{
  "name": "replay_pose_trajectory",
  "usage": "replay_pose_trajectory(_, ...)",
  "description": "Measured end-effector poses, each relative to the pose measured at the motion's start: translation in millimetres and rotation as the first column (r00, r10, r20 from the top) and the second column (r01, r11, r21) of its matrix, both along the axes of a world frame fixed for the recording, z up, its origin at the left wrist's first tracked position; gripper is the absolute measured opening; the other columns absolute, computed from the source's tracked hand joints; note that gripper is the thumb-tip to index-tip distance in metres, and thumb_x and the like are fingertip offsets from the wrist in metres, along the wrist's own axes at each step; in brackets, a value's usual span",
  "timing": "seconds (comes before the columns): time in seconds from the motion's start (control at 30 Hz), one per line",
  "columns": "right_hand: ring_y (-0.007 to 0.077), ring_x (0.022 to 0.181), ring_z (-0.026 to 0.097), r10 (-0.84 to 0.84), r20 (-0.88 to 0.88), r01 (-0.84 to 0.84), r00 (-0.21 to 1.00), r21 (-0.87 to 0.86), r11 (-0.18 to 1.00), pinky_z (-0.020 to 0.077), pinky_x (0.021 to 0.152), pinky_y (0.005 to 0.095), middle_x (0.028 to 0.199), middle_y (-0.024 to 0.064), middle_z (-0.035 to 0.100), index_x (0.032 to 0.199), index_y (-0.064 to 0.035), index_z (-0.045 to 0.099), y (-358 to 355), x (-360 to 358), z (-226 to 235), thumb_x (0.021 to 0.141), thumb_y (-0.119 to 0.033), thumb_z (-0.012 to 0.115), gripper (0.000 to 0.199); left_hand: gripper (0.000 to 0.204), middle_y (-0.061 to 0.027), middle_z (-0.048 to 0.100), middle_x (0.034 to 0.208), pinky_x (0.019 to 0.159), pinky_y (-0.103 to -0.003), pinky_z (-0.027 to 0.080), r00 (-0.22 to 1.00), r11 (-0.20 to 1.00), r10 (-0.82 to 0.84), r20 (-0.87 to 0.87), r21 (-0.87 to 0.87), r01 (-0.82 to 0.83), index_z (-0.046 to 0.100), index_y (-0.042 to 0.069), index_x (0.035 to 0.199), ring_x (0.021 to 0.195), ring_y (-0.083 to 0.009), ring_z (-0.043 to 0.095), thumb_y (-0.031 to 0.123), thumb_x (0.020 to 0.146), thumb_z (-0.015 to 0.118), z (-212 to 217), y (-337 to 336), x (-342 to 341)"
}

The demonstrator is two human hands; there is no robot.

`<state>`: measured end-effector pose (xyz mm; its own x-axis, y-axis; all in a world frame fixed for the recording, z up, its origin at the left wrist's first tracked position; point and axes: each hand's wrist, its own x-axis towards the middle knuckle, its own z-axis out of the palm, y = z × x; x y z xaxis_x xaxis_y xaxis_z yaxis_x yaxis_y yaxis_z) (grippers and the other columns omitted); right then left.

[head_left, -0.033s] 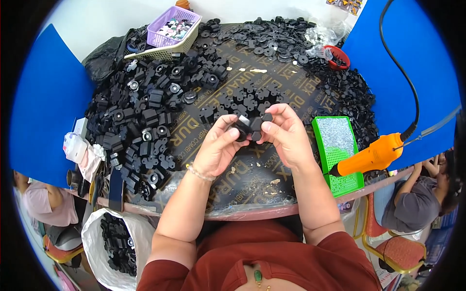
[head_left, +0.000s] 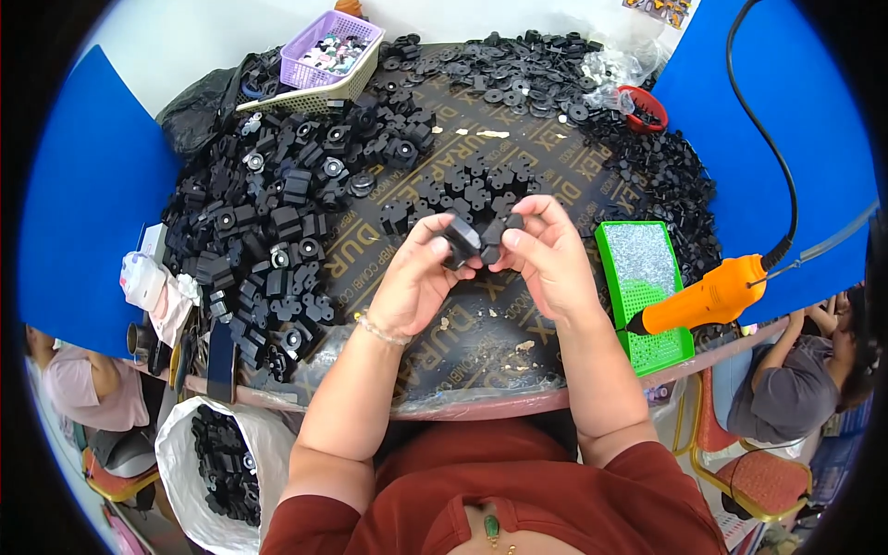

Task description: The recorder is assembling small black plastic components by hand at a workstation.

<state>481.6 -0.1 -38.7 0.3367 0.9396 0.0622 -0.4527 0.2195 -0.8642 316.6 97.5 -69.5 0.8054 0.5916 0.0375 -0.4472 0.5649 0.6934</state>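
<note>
my left hand (head_left: 418, 277) and my right hand (head_left: 546, 259) meet above the middle of the round table (head_left: 481, 370), and between them i hold two black plastic parts: my left fingers are closed around the larger black block (head_left: 462, 242), and my right thumb and fingertips pinch the smaller black piece (head_left: 494, 242) against it, so the two parts touch. a thin bracelet (head_left: 382, 330) sits on my left wrist. just beyond my fingers lies a small cluster of black cross-shaped pieces (head_left: 462, 190). to my left a big heap of black blocks (head_left: 277, 231) covers the table, and a purple basket (head_left: 335, 48) rests at its far edge. to my right lies a green tray (head_left: 642, 296), with an orange power tool (head_left: 708, 294) resting across it, its black cable (head_left: 768, 139) running away upward. a white bag of black parts (head_left: 217, 462) hangs below the table's near left edge.
</note>
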Motion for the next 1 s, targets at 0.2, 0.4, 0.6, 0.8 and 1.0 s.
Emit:
replay_pose_trajectory(0.2, 0.0197, 0.086, 0.068, 0.064, -0.153, -0.055, 0.986, 0.062, 0.997, 0.0584, 0.076, 0.0339, 0.101, 0.0105, 0.067, 0.109, -0.0057, 0.058, 0, 4, -6, 0.090, -0.001, 0.061, 0.019, 0.037, -0.0048, 0.061, 0.109, 0.083, -0.033, 0.048, 0.998, 0.999, -0.029, 0.064, -0.028, 0.031, 0.054, 0.009, 0.122, 0.095, -0.0166, 0.059, 0.025, 0.090, 0.063, -14, 9, -4)
replay_pose_trajectory(0.4, 0.0169, 0.088, 0.067, -0.024, -0.220, 0.052, 0.975, 0.120, 0.991, 0.0568, 0.079, 0.0325, 0.097, 0.0074, 0.067, 0.106, -0.0050, 0.061, 3, -3, -11, 0.090, 0.001, 0.064, 0.017, 0.040, -0.0058, 0.060, 0.115, 0.097, -0.035, 0.048, 0.984, 0.986, 0.167, 0.055, -0.022, -0.166, 0.053, 0.008, 0.126, 0.109, -0.0184, 0.060, 0.004, 0.087, 0.064, 0, -2, 5)
replay_pose_trajectory(0.6, 0.0169, 0.079, 0.067, -0.006, -0.311, 0.011, 0.950, 0.014, 1.000, 0.0580, 0.072, 0.0306, 0.092, 0.0071, 0.067, 0.107, -0.0037, 0.061, 2, -4, -9, 0.092, -0.003, 0.066, 0.015, 0.049, -0.0075, 0.057, 0.123, 0.098, -0.031, 0.047, 0.959, 0.950, 0.282, 0.038, 0.126, -0.285, 0.052, 0.005, 0.128, 0.113, -0.0175, 0.058, -0.013, 0.083, 0.062, -5, -6, 7)
replay_pose_trajectory(0.8, 0.0150, 0.072, 0.066, -0.014, -0.277, 0.005, 0.961, -0.034, 0.999, 0.0569, 0.064, 0.0296, 0.086, 0.0063, 0.067, 0.105, -0.0019, 0.063, 2, -4, -12, 0.091, -0.005, 0.067, 0.015, 0.048, -0.0083, 0.056, 0.127, 0.099, -0.031, 0.046, 0.955, 0.921, 0.289, 0.060, 0.255, -0.294, 0.052, 0.003, 0.127, 0.114, -0.0166, 0.057, -0.012, 0.083, 0.063, -3, -8, 9)
replay_pose_trajectory(1.0, 0.0129, 0.066, 0.062, 0.025, -0.287, -0.041, 0.958, -0.052, 0.998, 0.0504, 0.056, 0.0270, 0.081, 0.0047, 0.065, 0.101, -0.0023, 0.065, 1, -3, -7, 0.089, -0.007, 0.070, 0.014, 0.047, -0.0096, 0.055, 0.131, 0.100, -0.032, 0.046, 0.953, 0.897, 0.297, 0.067, 0.324, -0.302, 0.053, 0.003, 0.126, 0.115, -0.0182, 0.057, -0.012, 0.083, 0.064, -5, -7, 8)
